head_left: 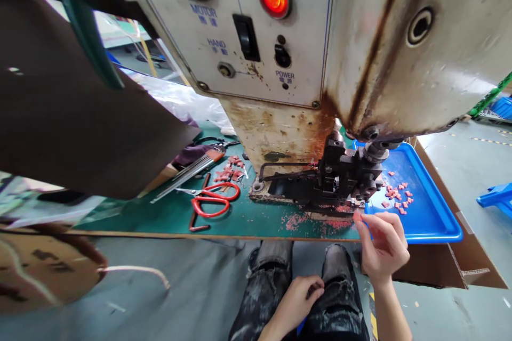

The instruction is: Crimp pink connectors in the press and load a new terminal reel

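Observation:
My right hand [381, 245] is raised at the bench's front edge, its thumb and forefinger pinched on a small pink piece [357, 215] just in front of the black press tooling [336, 178] of the cream machine [280, 37]. My left hand [299, 298] rests on my lap between my knees, fingers curled shut; what it holds, if anything, is hidden. Pink scraps [396, 193] lie in the blue tray [432, 213] to the right of the tooling.
Red-handled scissors [214, 200], metal tweezers [188, 173] and more pink pieces [232, 168] lie on the green mat [168, 213] at left. A brown sheet [72, 112] overhangs the left side. A cardboard box [472, 261] supports the tray. A blue stool [496, 197] stands on the floor at right.

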Demonstrator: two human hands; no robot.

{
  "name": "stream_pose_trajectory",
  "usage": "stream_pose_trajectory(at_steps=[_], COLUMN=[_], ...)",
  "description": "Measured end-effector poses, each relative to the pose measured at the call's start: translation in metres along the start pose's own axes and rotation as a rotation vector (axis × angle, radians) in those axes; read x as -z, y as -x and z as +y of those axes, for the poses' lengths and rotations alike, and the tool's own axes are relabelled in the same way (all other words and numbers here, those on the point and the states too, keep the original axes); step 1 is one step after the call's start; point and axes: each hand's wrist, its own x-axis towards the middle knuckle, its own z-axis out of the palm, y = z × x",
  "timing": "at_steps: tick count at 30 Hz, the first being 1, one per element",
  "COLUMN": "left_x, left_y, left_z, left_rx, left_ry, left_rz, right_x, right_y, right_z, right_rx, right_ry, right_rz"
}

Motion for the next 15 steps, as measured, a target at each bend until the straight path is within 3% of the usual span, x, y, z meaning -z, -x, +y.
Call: stream_pose_trajectory(at_steps=[10,15], left_x=[0.014,0.051], left_y=[0.013,0.033], left_z=[0.007,0.034], left_rx=[-0.017,-0.059], left_ry=[0.005,0.032], left_rz=[0.031,0.209], right_x=[0.039,0.06], right_y=[0.004,0.0], right_z=[-0.008,0.015], right_rx=[0.068,-0.111], right_ry=[0.106,0.219], right_rz=[0.032,0.015])
